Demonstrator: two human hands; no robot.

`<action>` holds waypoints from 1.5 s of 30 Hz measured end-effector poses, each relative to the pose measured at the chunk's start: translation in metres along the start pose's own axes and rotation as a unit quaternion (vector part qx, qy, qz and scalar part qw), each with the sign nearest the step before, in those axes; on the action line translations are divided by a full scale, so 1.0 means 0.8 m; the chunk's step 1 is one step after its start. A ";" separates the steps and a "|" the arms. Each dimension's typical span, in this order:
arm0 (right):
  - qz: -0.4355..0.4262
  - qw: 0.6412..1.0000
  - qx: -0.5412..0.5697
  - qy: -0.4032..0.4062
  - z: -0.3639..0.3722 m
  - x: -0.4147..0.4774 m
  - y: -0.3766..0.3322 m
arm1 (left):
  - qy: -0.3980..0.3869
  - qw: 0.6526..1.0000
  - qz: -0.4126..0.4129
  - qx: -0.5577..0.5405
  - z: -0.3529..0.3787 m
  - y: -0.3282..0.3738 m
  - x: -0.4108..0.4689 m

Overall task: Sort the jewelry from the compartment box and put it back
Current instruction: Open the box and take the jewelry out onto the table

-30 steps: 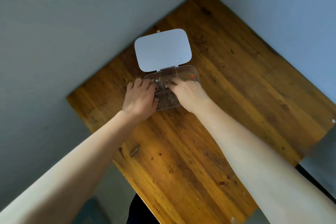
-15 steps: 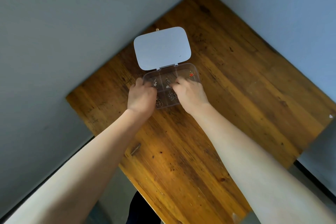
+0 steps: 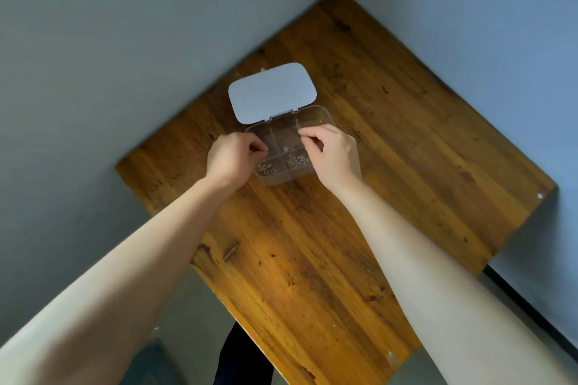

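Hovering over clear compartment box [image 3: 283, 178], both hands w/ fingers pinched. Left hand [image 3: 233, 158] at box's left edge, fingertips [image 3: 261, 149] curled tight together; can't tell if anything held. Right hand [image 3: 334, 155] over right side, thumb + index pinched, contents too small to see. Box on wooden table [image 3: 391, 150] near wall corner, lid [image 3: 272, 92] flipped open, lying flat behind. Small silvery jewelry pieces [image 3: 298, 161] in near compartments; far compartments look mostly bare.

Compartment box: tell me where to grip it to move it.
Grip the clear compartment box by its two short end walls, coming from the near side. The open lid hinges along the far edge and tips back, so avoid it; keep the tray level.
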State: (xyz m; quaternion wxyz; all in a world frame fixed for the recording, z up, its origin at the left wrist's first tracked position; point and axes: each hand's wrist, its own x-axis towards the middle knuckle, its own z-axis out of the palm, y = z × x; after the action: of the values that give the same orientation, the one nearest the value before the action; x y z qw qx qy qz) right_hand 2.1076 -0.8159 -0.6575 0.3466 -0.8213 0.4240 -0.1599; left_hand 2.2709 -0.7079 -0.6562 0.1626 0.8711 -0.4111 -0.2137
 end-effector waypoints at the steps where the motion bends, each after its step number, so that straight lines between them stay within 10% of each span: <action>1: 0.015 1.000 0.017 0.004 -0.008 -0.003 -0.006 | 0.015 1.000 0.000 -0.020 -0.006 0.003 -0.006; 9: 0.055 0.991 0.105 0.062 -0.062 -0.034 -0.025 | 0.132 0.960 -0.018 -0.247 -0.046 0.044 -0.056; 20: 0.101 0.958 0.245 0.111 -0.118 -0.124 -0.043 | 0.074 0.898 -0.031 -0.433 -0.036 0.119 -0.155; 37: 0.160 0.944 0.272 0.100 -0.109 -0.192 0.002 | -0.056 0.941 -0.225 -0.247 0.103 0.029 -0.198; 45: 0.273 0.950 0.032 -0.146 -0.045 -0.201 0.069 | -0.041 0.959 -0.186 -0.212 0.102 0.019 -0.191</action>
State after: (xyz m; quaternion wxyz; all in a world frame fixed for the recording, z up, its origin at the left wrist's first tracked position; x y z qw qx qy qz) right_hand 1.9604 -0.7239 -0.6660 0.4608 -0.6773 0.5715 0.0488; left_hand 2.1323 -0.6062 -0.6828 0.2842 0.8679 -0.1938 -0.3584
